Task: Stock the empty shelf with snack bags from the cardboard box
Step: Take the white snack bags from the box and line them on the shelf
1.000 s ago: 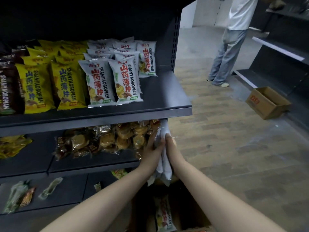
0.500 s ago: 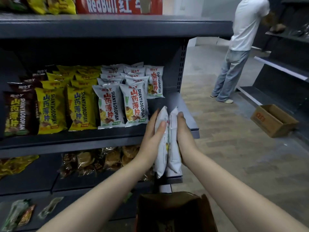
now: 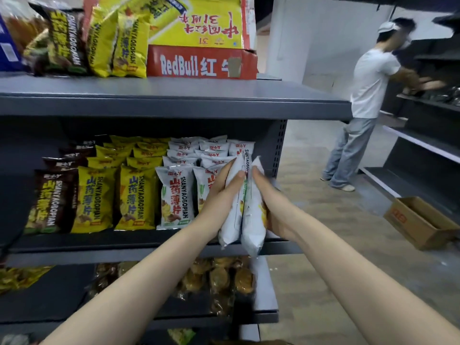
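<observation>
1. at the right end of the middle shelf point(image 3: 99, 255), you are holding a pair of white bags point(image 3: 234, 210) upright and edge-on, side by side and touching.
2. your left hand point(image 3: 219, 195) is curling round the left bag, thumb lying on its near face. your right hand point(image 3: 272, 207) is cupping the right bag from the other side, fingers wrapping under it. both hands are pressing the pair together.
3. what is changing: a second ago the pair was sitting low, beside the pastries on the shelf below. half a second ago it was reaching the middle shelf's front lip. now its tops are standing level with the back of the white row point(image 3: 175, 195).
4. the box point(image 3: 249, 342) you are drawing from is slipping almost out of view at the bottom edge, so the fetching looks finished for this pair and the placing is under way.
5. the pair is not yet resting on the shelf; its lower ends are hanging past the front lip. the bare strip just right of the white row is looking like the likely spot.
6. the front bags of that row are standing just beside your left hand, so a careless push is risking tipping them into the yellow bags point(image 3: 134, 197).
</observation>
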`<state>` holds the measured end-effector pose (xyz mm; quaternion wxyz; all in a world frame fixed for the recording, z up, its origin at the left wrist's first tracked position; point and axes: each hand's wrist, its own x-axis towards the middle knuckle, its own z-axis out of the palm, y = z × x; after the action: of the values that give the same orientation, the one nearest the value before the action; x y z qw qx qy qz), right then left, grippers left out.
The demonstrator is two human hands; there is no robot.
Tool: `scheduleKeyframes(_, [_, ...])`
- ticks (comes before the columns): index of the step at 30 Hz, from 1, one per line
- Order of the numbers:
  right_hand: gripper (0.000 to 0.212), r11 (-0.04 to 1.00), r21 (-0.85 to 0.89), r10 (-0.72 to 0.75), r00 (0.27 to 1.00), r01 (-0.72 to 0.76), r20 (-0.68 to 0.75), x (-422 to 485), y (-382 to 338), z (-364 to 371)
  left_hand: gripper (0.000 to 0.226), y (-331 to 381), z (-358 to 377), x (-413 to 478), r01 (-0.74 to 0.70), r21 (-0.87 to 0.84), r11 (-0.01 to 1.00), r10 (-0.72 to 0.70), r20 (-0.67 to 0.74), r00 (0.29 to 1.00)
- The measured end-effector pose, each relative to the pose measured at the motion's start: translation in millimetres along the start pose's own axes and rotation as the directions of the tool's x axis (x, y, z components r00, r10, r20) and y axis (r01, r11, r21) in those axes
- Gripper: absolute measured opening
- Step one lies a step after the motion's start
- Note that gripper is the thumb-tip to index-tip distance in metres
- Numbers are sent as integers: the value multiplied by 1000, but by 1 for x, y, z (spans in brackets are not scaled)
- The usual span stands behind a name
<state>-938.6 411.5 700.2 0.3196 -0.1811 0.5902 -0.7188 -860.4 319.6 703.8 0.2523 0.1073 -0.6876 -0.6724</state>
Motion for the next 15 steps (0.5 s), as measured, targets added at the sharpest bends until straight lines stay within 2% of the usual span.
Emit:
scheduleKeyframes(2, [39,999,-29,-19,999,18,-33,9,8,-5,57,-1,-3,3,37,48,998,-38,9,999])
scheduleKeyframes(4, [30,998,-43,-47,995,43,-92,19,13,-7,53,-2,-7,6,29,61,998,-29,-4,1000])
scheduleKeyframes(8, [49,997,-79,5,970,-25,-243,54,19,-17,46,-1,-18,11,19,62,998,-13,-99,995])
scheduleKeyframes(11, [55,955,-278,-216,883,102,-417,80,16,-24,41,0,-28,17,-26,85,996,38,-143,989])
scheduleKeyframes(13, [56,865,-471,-394,814,171,-428,95,12,-27,35,2,-34,22,-73,112,991,90,-161,983])
scheduleKeyframes(15, [54,799,-581,-467,770,156,-435,110,9,-27,32,2,-39,28,-125,155,980,157,-211,965])
